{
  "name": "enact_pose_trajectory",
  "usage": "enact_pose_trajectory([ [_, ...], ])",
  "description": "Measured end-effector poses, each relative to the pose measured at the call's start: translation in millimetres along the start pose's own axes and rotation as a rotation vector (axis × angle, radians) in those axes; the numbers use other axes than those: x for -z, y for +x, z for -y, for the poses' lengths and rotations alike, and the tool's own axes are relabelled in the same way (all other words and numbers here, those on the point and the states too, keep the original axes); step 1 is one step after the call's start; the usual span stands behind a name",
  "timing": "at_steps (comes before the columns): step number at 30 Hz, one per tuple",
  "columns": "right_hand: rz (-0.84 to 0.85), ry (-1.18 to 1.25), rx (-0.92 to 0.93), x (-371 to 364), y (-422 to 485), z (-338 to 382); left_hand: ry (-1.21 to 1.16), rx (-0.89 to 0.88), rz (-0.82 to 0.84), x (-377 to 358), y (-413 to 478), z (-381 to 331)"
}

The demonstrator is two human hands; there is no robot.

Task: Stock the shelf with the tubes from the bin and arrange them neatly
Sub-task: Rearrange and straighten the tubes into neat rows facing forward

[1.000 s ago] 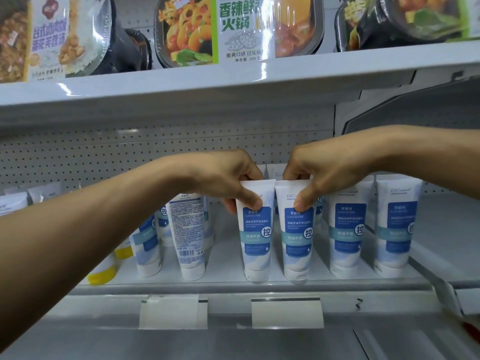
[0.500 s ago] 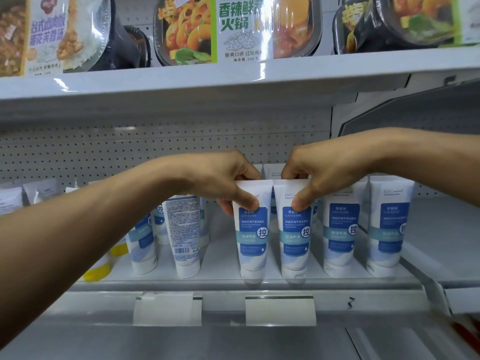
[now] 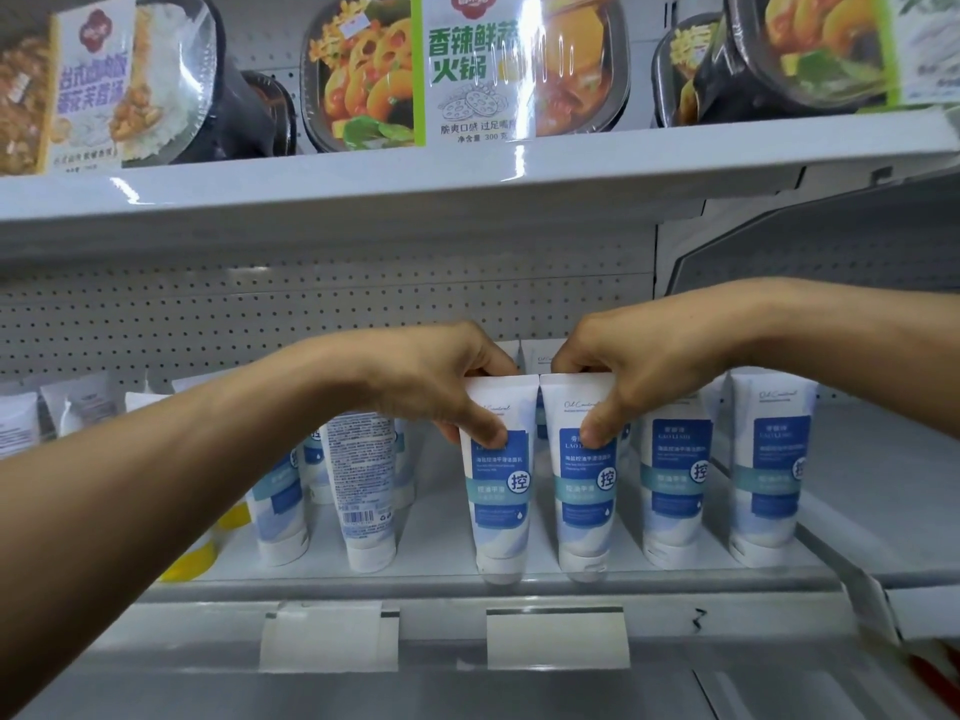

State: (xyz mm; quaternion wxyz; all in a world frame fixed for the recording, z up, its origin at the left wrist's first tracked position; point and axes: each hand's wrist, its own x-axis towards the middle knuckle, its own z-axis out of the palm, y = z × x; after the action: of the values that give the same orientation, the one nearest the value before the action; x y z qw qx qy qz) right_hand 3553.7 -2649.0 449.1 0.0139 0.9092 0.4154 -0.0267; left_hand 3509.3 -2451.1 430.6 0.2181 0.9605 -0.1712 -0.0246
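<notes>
Two white and blue tubes stand cap-down side by side at the shelf's [image 3: 467, 576] front edge. My left hand [image 3: 441, 376] pinches the top of the left tube [image 3: 501, 501], thumb on its front. The right tube [image 3: 586, 501] is pinched at its top by my right hand [image 3: 623, 371] in the same way. Two more upright tubes [image 3: 675, 491] [image 3: 769, 485] stand to the right in the same row. Left of the held pair, a tube [image 3: 366, 491] shows its back label, and further tubes [image 3: 280, 506] stand behind my left forearm. The bin is out of view.
An upper shelf [image 3: 467, 174] with boxed meals [image 3: 467, 70] overhangs the hands. A yellow item [image 3: 197, 556] sits at the far left behind my left arm. Blank price label holders [image 3: 558, 636] run along the shelf front. Small white packs [image 3: 78, 407] stand at the back left.
Both hands keep their hold on the two tubes. The tubes have stayed at the shelf's front edge; only the camera shifted slightly.
</notes>
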Motion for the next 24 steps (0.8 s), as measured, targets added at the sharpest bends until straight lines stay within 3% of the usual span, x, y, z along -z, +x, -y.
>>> enact_pose_trajectory([
  [14, -0.074, -0.051, 0.055, -2.9, 4.7, 1.4, 0.166, 0.018, -0.112, -4.7, -0.8, 1.6],
  [24, -0.08, -0.053, 0.061, -4.1, 8.2, -2.0, 0.19, 0.024, -0.107, -3.1, 3.0, 1.8],
])
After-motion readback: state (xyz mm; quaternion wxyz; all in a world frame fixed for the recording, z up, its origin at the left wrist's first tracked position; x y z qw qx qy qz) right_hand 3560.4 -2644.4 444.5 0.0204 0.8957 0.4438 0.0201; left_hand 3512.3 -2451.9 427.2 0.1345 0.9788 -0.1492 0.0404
